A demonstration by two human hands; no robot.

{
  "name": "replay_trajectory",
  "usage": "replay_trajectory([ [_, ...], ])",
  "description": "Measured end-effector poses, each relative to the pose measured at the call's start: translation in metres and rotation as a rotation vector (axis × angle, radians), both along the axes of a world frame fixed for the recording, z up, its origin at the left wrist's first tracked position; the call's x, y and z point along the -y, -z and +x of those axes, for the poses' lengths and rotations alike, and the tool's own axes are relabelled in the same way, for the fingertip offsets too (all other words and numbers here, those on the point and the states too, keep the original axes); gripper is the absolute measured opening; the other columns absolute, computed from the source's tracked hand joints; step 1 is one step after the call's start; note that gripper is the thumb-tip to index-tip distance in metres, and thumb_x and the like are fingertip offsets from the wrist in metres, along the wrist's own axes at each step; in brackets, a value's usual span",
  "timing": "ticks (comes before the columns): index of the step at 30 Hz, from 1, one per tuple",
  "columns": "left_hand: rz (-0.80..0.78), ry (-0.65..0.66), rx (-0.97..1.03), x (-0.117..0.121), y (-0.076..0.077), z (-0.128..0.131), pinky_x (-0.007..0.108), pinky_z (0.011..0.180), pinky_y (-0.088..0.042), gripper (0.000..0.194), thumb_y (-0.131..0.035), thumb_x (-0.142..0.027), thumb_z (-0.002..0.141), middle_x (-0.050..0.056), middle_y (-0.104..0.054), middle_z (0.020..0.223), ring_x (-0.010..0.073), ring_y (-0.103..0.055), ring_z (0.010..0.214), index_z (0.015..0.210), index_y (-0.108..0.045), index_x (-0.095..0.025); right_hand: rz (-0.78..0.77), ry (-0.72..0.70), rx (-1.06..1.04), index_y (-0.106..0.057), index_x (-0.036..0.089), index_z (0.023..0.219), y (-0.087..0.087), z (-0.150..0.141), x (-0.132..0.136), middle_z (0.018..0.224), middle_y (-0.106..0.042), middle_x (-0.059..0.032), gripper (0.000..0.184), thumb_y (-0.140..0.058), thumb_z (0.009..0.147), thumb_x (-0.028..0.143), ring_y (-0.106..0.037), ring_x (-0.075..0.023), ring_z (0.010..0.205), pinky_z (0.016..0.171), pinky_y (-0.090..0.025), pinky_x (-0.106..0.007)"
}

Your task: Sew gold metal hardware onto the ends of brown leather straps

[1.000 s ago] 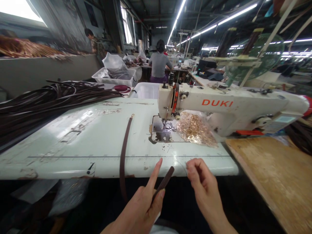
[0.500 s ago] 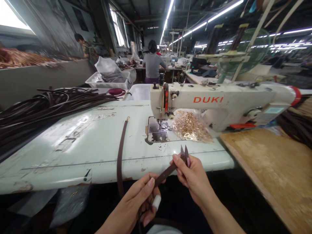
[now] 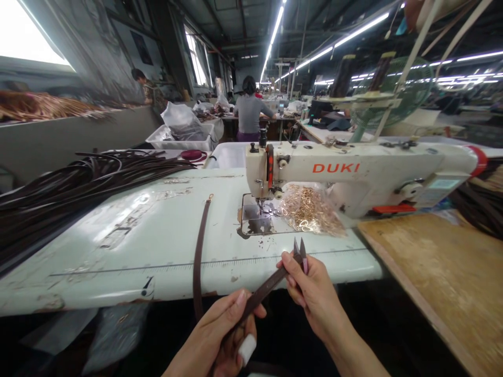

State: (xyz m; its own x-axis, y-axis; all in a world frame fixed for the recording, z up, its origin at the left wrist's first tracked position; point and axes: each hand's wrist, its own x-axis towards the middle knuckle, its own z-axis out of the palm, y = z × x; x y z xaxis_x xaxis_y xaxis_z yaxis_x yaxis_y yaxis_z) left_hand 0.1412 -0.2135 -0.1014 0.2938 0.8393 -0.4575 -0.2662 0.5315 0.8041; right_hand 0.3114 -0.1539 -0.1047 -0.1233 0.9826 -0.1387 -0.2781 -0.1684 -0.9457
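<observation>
A dark brown strap (image 3: 265, 289) runs slantwise between my two hands, above the table's front edge. Closed around its lower part is my left hand (image 3: 222, 322), which has a white wrap (image 3: 247, 349) on one finger. My right hand (image 3: 314, 288) pinches the strap's upper end between thumb and finger. That same hand also grips a pair of thread snips (image 3: 301, 251), blades pointing up and apart. To the left, another brown strap (image 3: 200, 246) lies over the table edge, with a gold metal clasp (image 3: 211, 197) at its far end.
A white sewing machine (image 3: 353, 180) stands ahead, a clear bag of gold hardware (image 3: 310, 212) under its arm. Many dark straps (image 3: 98, 178) are heaped at the left. A wooden board (image 3: 428, 267) lies at the right. Farther off, a person (image 3: 249, 112) sits facing away.
My left hand has moved a little down and left along the strap, so more of it shows between the hands. My right hand keeps its grip. The view has tilted slightly.
</observation>
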Motion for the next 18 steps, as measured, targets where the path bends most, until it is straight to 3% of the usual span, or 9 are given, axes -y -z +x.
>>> replay_trajectory([
  [18, 0.056, 0.003, 0.085, 0.010, -0.007, 0.008, 0.013, 0.030, -0.017, 0.042, -0.062, -0.052, 0.079, -0.005, -0.045, 0.046, 0.0010, -0.023, 0.029, 0.095, -0.066, -0.013, 0.087, 0.006, -0.056, -0.055, 0.012, 0.083, -0.006, 0.007, 0.020, 0.053, -0.039, 0.0068, 0.042, -0.049, 0.091, 0.053, -0.026, -0.0003, 0.036, 0.036, -0.013, -0.017],
])
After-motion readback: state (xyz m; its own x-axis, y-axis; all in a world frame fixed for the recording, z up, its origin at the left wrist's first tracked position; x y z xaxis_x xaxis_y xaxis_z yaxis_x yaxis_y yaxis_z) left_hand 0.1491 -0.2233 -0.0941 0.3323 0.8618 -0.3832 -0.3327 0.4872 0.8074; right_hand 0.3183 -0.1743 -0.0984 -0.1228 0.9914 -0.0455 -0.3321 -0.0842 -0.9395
